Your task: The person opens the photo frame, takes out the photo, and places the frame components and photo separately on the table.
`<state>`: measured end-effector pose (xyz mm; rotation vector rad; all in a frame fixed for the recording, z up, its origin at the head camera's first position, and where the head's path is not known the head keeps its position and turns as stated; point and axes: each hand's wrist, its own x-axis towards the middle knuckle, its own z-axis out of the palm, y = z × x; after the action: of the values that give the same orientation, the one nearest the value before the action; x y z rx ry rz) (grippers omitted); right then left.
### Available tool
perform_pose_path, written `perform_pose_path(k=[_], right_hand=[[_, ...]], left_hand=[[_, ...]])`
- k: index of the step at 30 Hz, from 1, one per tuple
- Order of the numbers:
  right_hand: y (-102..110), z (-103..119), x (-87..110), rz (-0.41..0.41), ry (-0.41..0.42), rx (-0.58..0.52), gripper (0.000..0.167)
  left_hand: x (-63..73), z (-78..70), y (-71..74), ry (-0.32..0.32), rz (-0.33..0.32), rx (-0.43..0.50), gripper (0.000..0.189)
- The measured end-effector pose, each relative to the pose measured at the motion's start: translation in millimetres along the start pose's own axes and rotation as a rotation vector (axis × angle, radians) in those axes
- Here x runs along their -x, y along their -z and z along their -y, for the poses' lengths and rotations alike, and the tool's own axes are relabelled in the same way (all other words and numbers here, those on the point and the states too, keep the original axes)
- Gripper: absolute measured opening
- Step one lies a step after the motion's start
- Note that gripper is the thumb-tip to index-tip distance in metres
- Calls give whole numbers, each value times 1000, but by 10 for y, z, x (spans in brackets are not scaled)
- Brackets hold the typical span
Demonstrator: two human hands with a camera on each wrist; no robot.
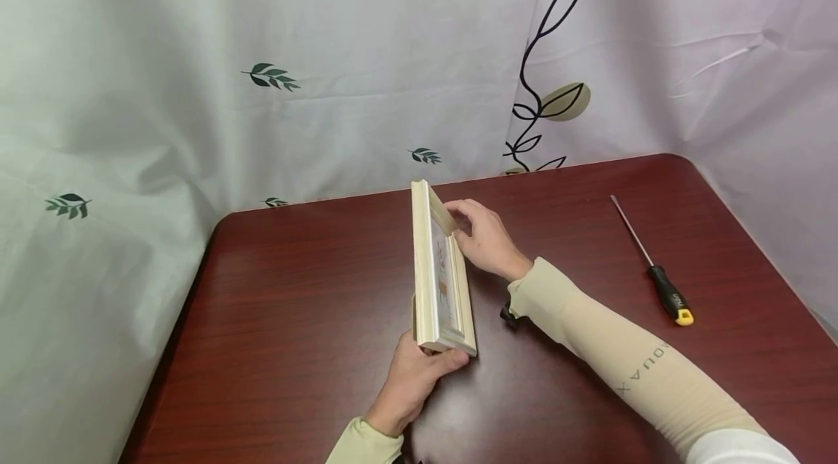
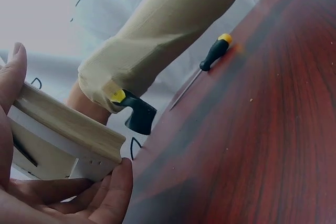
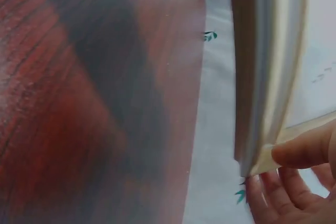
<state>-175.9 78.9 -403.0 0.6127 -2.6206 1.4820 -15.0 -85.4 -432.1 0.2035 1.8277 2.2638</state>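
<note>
A cream-coloured picture frame is held up on edge above the table, its printed picture turned to the right. At its near end, my left hand grips the moulding, thumb on the picture side. My right hand holds the far part of the same picture frame from the right. In the left wrist view, the left fingers curl under a corner of the moulding, beside part of the back. The right wrist view has the right thumb on the front of a corner and the other fingers behind.
A screwdriver with a black and yellow handle lies on the right side of the dark red table. Behind the table hangs a pale curtain with leaf prints. A black device is on the right wrist.
</note>
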Motion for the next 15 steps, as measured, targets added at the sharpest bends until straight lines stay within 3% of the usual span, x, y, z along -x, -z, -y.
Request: perform_pose_path(k=[4, 9, 15], right_hand=[[16, 27, -8, -1, -23, -22, 45], [70, 83, -31, 20, -26, -162, 42], [142, 126, -76, 48, -10, -149, 25]], left_hand=[[7, 21, 15, 33, -23, -28, 79], [20, 46, 24, 51, -57, -65, 62], [31, 80, 14, -12, -65, -103, 92]])
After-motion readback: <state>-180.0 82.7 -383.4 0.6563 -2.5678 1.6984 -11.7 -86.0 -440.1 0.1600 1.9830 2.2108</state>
